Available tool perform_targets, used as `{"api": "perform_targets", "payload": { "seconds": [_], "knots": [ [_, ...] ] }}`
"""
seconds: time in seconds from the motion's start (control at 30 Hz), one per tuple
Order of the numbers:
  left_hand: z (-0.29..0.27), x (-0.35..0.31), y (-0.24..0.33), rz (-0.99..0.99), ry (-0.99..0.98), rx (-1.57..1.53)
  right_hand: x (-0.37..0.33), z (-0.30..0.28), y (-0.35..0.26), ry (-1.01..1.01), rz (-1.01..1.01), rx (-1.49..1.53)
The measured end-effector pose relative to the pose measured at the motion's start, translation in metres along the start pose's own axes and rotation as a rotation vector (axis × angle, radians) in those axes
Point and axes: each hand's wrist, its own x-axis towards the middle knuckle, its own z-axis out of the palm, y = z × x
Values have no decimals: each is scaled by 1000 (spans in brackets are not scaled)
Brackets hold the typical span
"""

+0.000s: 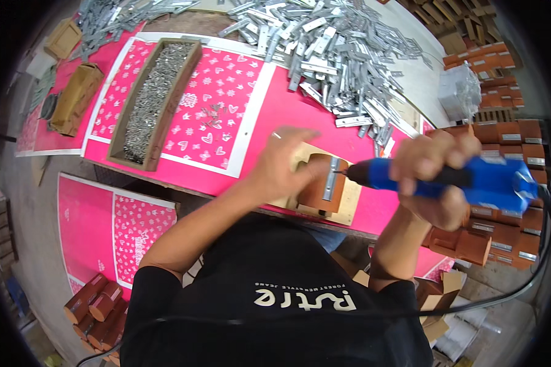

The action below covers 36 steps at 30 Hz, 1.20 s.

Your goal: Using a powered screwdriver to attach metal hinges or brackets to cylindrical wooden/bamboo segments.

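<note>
My right hand (434,174) is wrapped round a blue electric screwdriver (493,183) with a black nose, held almost level. Its bit points left, at a narrow metal plate (331,178) lying on top of a reddish-brown block (314,193). Whether the bit touches the plate, I cannot tell. The block rests on a pale wooden board (351,205) at the table's near edge. Blurred by motion, my left hand (281,162) is at the block's left side, thumb and forefinger apart, with the thumb reaching over the block. The other left fingers are partly hidden.
A long wooden tray (117,137) of small screws stands left on the pink table (275,116), with loose screws (214,114) beside it. Metal plates (330,55) are heaped at the back. Brown blocks (496,131) are stacked at right. The tool's black cable (526,284) crosses my front.
</note>
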Motion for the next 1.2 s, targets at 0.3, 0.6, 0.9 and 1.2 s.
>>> {"api": "perform_targets", "payload": {
  "seconds": [0.3,0.6,0.9,1.2],
  "knots": [
    [-106,11,-44,-117,49,1108,-34,0,-17,180,-27,-133],
    [-93,26,-58,-84,-29,1260,-50,1,-19,301,-23,-175],
    [-104,16,-53,29,-39,1118,-63,0,-18,439,7,-150],
    [-108,14,-56,-17,4,865,-62,-4,-19,377,9,-182]
  ]
}}
